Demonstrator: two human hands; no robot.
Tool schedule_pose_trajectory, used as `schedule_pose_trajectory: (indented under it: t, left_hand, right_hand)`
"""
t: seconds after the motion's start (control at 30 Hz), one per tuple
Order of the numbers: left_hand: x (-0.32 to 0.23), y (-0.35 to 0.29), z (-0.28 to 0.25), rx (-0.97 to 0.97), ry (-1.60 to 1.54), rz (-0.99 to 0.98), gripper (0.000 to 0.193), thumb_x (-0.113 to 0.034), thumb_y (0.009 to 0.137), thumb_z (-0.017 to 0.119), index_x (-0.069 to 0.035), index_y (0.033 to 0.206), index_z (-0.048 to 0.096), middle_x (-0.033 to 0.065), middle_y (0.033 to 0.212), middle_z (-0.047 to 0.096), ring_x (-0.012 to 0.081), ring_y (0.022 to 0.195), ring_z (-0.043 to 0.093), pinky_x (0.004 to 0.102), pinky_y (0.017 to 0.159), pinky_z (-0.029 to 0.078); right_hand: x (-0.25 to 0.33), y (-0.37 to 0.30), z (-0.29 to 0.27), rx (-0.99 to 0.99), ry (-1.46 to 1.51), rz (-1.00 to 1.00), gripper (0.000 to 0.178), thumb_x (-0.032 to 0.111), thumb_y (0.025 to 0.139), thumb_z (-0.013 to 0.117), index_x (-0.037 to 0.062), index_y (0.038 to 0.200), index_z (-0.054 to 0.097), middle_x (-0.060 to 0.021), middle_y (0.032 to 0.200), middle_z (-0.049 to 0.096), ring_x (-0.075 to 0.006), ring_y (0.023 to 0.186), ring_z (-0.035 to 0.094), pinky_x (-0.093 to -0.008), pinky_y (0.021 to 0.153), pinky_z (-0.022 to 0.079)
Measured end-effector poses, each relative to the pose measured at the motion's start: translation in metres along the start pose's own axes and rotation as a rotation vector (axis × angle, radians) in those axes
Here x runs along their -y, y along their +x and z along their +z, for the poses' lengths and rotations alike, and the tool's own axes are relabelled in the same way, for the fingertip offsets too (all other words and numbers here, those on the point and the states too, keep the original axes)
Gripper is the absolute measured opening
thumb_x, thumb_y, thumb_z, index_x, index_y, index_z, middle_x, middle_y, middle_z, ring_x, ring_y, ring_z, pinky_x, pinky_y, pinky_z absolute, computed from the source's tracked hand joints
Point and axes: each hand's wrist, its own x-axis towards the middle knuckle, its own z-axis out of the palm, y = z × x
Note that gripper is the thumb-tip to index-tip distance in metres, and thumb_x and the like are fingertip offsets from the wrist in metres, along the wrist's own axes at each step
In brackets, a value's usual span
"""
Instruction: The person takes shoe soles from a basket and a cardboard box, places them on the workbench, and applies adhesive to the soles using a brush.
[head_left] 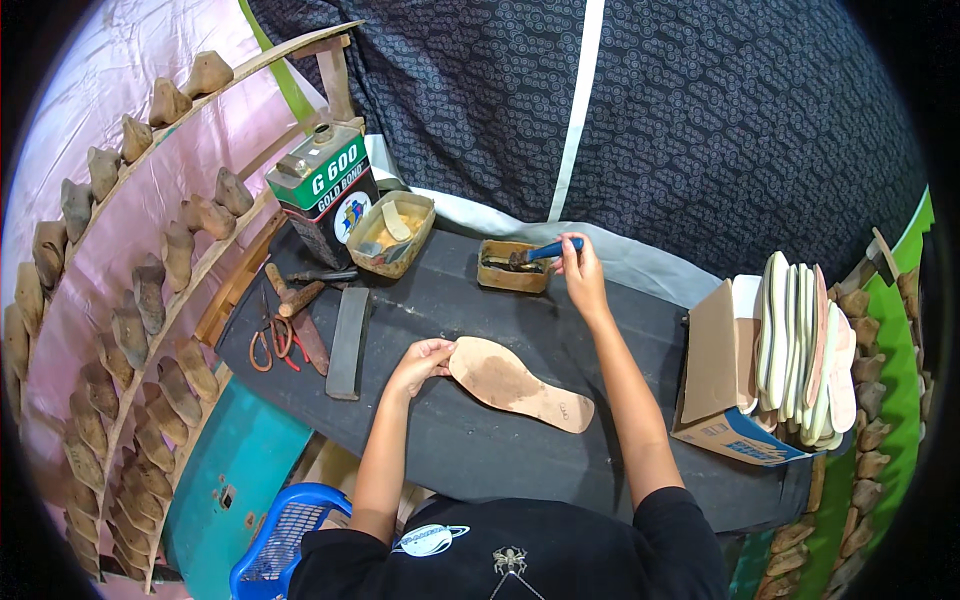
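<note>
My left hand [424, 366] pinches the rounded end of a tan shoe insole [520, 386] just over the dark tabletop. A darker, damp-looking patch covers part of the insole's upper face, and its narrower end points to the right. Farther off, my right hand [580, 265] grips the blue handle of a brush [551, 250]. The brush's dark head dips into a small brown rectangular container [512, 277]; what lies inside is hard to make out.
A tall green-and-black metal can [322, 190] stands back left beside a plastic tub [392, 234]. Scissors [262, 340], a hammer [296, 298] and a grey bar [347, 343] lie at left. A carton [725, 370] of insoles stands right. Wooden shoe lasts [150, 290] line racks.
</note>
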Motion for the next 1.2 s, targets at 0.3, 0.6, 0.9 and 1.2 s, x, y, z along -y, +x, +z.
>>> schedule_pose_trajectory:
  t: [0.3, 0.6, 0.9, 1.2]
  left_hand:
    - [-0.001, -0.003, 0.005, -0.034, 0.024, 0.04, 0.02, -0.023, 0.081, 0.053, -0.004, 0.086, 0.056, 0.0002, 0.07, 0.056, 0.0066, 0.06, 0.052, 0.0188, 0.057, 0.043]
    - [0.0, -0.007, 0.002, -0.005, 0.038, 0.046, 0.018, -0.021, 0.079, 0.055, -0.004, 0.084, 0.055, 0.0008, 0.066, 0.055, 0.0076, 0.055, 0.052, 0.0186, 0.052, 0.043]
    - [0.003, -0.004, 0.009, -0.108, 0.115, 0.132, 0.017, -0.019, 0.079, 0.054, -0.002, 0.082, 0.054, 0.0004, 0.063, 0.055, 0.0051, 0.049, 0.048, 0.0164, 0.045, 0.038]
    - [0.007, -0.001, 0.024, -0.2, 0.148, 0.258, 0.018, -0.02, 0.081, 0.054, -0.003, 0.073, 0.054, -0.0033, 0.059, 0.052, 0.0011, 0.048, 0.042, 0.0158, 0.043, 0.031]
  right_hand:
    - [-0.001, -0.008, -0.004, -0.186, 0.072, -0.016, 0.022, 0.02, 0.088, 0.038, 0.0009, 0.096, 0.044, -0.007, 0.084, 0.054, -0.0069, 0.056, 0.049, -0.0189, 0.049, 0.042]
    - [0.022, -0.077, -0.009, -0.407, 0.594, 0.22, 0.031, 0.03, 0.089, 0.033, 0.0001, 0.095, 0.04, -0.014, 0.086, 0.052, -0.0116, 0.056, 0.05, -0.0218, 0.05, 0.042]
    - [0.048, -0.157, -0.001, -0.417, 0.535, 0.211, 0.028, 0.029, 0.09, 0.028, 0.003, 0.096, 0.037, -0.0149, 0.088, 0.049, -0.0135, 0.057, 0.05, -0.0243, 0.051, 0.044]
    - [0.046, -0.171, 0.012, -0.316, 0.487, 0.187, 0.026, 0.026, 0.09, 0.03, 0.0043, 0.102, 0.033, -0.0154, 0.098, 0.045, -0.0152, 0.064, 0.052, -0.0262, 0.057, 0.046]
